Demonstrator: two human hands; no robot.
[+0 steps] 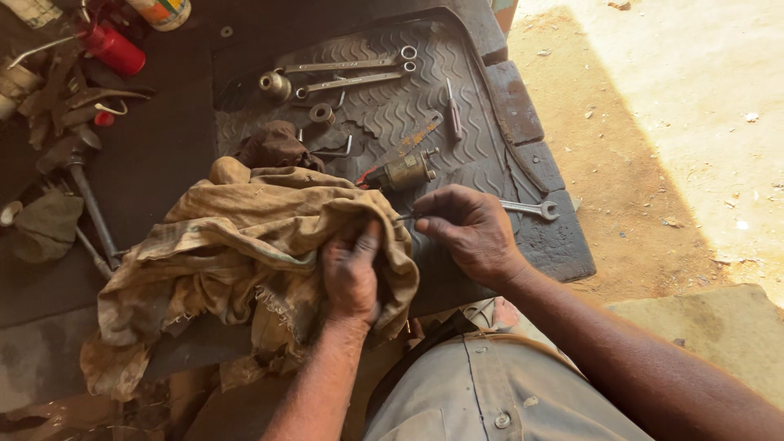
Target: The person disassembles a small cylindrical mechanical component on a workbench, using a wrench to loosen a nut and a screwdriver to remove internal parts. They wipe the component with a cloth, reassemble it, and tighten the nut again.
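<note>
My left hand (351, 273) is closed on a fold of a large dirty tan rag (220, 261) that lies bunched on a dark rubber mat (490, 122). My right hand (469, 229) pinches a thin metal rod (406, 217), whose end runs into the rag by my left fingers. A combination wrench (535, 208) lies on the mat just past my right hand, apart from it. A small brass-coloured cylindrical part (404, 170) with red wires sits on the mat just above both hands.
Two long wrenches (351, 73), a socket (274, 84), a small screwdriver (452, 110) and a brown cloth (276, 145) lie farther up the mat. A red can (114, 49) and scrap tools clutter the left. Sandy ground (678, 122) lies right.
</note>
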